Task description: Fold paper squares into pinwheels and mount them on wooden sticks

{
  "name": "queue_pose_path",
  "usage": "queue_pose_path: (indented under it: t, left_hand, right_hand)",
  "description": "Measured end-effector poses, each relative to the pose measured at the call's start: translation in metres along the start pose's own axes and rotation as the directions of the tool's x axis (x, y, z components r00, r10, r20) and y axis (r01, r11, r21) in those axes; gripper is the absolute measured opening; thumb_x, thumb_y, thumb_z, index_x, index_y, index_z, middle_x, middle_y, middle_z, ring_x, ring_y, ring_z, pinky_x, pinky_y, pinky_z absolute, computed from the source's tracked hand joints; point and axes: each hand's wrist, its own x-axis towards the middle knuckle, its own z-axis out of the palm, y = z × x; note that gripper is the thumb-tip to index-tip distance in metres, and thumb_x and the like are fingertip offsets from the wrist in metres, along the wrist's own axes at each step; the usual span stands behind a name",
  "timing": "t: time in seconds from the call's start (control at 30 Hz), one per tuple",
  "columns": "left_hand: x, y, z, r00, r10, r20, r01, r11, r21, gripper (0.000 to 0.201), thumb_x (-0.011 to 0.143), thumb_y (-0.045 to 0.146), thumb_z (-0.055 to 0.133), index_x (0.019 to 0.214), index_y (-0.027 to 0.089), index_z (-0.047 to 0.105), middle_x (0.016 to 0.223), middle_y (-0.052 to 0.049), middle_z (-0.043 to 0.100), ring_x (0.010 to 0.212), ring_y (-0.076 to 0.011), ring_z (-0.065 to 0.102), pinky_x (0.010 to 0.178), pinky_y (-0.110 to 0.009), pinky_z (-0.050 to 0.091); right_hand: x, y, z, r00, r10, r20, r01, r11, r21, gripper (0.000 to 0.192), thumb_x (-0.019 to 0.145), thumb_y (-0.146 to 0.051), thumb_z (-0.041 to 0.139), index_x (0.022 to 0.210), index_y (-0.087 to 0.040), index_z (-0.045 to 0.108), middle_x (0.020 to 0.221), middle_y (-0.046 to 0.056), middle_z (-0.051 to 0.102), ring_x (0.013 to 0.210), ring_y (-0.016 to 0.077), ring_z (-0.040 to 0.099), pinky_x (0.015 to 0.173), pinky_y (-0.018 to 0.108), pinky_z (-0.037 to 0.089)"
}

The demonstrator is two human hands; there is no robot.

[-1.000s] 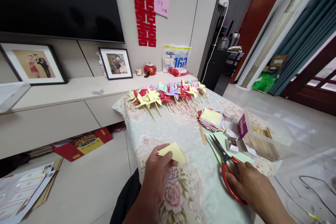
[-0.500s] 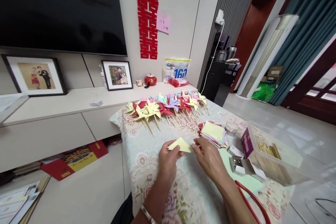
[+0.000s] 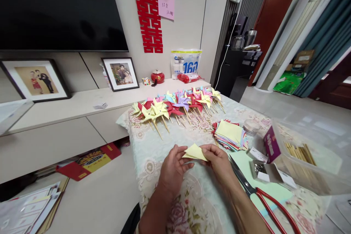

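Pinched the right corner of a folded pale-yellow paper piece (image 3: 195, 152) in the right hand (image 3: 219, 162), above a counter (image 3: 144, 142) draped in pale floral cloth (image 3: 201, 190). Held the left hand (image 3: 172, 173) at the paper's left corner, fingers parted — could not tell whether gripping. Read a blue "160" on a white plastic bag (image 3: 186, 64) and "35" handwritten on a square pink note (image 3: 166, 6); could not make out the purple label (image 3: 271, 147) on a clear plastic box (image 3: 301, 172). Saw multicoloured paper pinwheels (image 3: 159, 108) at the counter's far end, red-handled scissors (image 3: 250, 189) right of the hands — and, beyond, a black television screen (image 3: 60, 7) above a long white cabinet (image 3: 68, 119).
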Motion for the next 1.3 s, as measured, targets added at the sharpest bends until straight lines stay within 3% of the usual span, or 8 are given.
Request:
queue_pose_path:
  t: [0.13,0.3,0.53,0.67,0.83,0.93,1.07,1.3]
  left_hand:
    - [-0.004,0.003,-0.001,0.995,-0.047,0.083,0.046,0.999,0.018,0.032,0.067,0.035,0.081,0.091,0.015,0.073,0.091,-0.008,0.071,0.073,-0.0182,0.064,0.056,-0.026,0.051]
    - [-0.009,0.004,0.0,0.992,-0.073,0.101,0.066,0.996,0.067,0.034,0.067,0.03,0.082,0.098,0.018,0.074,0.084,-0.005,0.07,0.07,-0.0169,0.062,0.058,-0.026,0.049]
    - [-0.011,0.002,0.005,0.989,-0.038,0.141,0.023,0.994,0.103,0.028,0.064,0.027,0.084,0.088,0.017,0.073,0.076,-0.004,0.071,0.06,-0.0143,0.061,0.056,-0.024,0.046]
    - [-0.008,-0.003,0.002,0.988,-0.013,0.152,-0.001,0.995,0.096,0.029,0.061,0.027,0.087,0.08,0.016,0.068,0.07,-0.004,0.072,0.063,-0.0168,0.066,0.065,-0.027,0.049]
    - [-0.002,-0.007,-0.005,0.996,0.008,0.083,-0.018,0.993,0.115,0.034,0.061,0.033,0.088,0.081,0.014,0.067,0.068,-0.004,0.073,0.061,-0.0181,0.068,0.063,-0.028,0.049]
    - [0.0,-0.008,-0.006,0.999,0.004,0.045,-0.009,0.995,0.104,0.034,0.061,0.032,0.088,0.082,0.015,0.066,0.067,-0.003,0.073,0.06,-0.0177,0.068,0.063,-0.028,0.05]
    - [0.002,-0.01,-0.007,0.999,0.019,0.033,-0.022,0.996,0.087,0.039,0.058,0.029,0.09,0.084,0.015,0.065,0.068,-0.002,0.073,0.059,-0.0161,0.067,0.063,-0.027,0.05]
    - [-0.003,-0.007,-0.005,0.996,0.036,0.078,-0.044,0.993,0.111,0.043,0.057,0.026,0.09,0.089,0.013,0.065,0.074,-0.005,0.075,0.065,-0.0183,0.07,0.068,-0.029,0.052]
  right_hand:
    - [-0.002,-0.002,-0.002,0.997,0.028,0.077,-0.025,0.999,-0.032,0.02,0.066,-0.036,0.075,0.073,-0.018,0.074,0.067,0.001,0.067,0.059,0.0149,0.052,0.057,0.026,0.037]
    - [-0.005,-0.003,-0.004,0.992,0.026,0.124,-0.013,0.995,-0.102,0.022,0.068,-0.038,0.074,0.075,-0.017,0.074,0.068,0.001,0.067,0.063,0.0156,0.053,0.059,0.027,0.036]
    - [-0.006,-0.004,-0.002,0.99,0.055,0.127,-0.041,0.993,-0.111,0.025,0.069,-0.04,0.075,0.077,-0.017,0.073,0.065,-0.001,0.064,0.058,0.0133,0.049,0.057,0.025,0.033]
    - [-0.007,-0.001,-0.002,0.992,0.053,0.112,-0.046,0.997,-0.066,0.035,0.074,-0.051,0.074,0.079,-0.017,0.074,0.066,0.001,0.066,0.06,0.0144,0.052,0.058,0.026,0.036]
    - [-0.006,-0.001,-0.003,0.996,0.043,0.076,-0.043,0.999,-0.002,0.051,0.075,-0.064,0.07,0.092,-0.016,0.076,0.086,0.007,0.075,0.078,0.0215,0.064,0.066,0.029,0.045]
    - [-0.007,-0.001,-0.002,0.996,0.044,0.073,-0.046,0.999,0.016,0.051,0.07,-0.058,0.079,0.1,-0.017,0.075,0.089,0.007,0.075,0.081,0.0223,0.065,0.069,0.03,0.047]
    - [-0.009,-0.001,0.001,0.987,0.024,0.159,-0.034,0.997,0.063,0.051,0.064,-0.044,0.088,0.104,-0.017,0.075,0.085,0.006,0.075,0.078,0.0212,0.067,0.075,0.031,0.049]
    - [-0.014,-0.008,0.004,0.978,0.096,0.185,-0.133,0.971,0.2,0.039,0.071,-0.046,0.083,0.094,-0.016,0.078,0.079,0.007,0.077,0.07,0.0195,0.068,0.07,0.029,0.048]
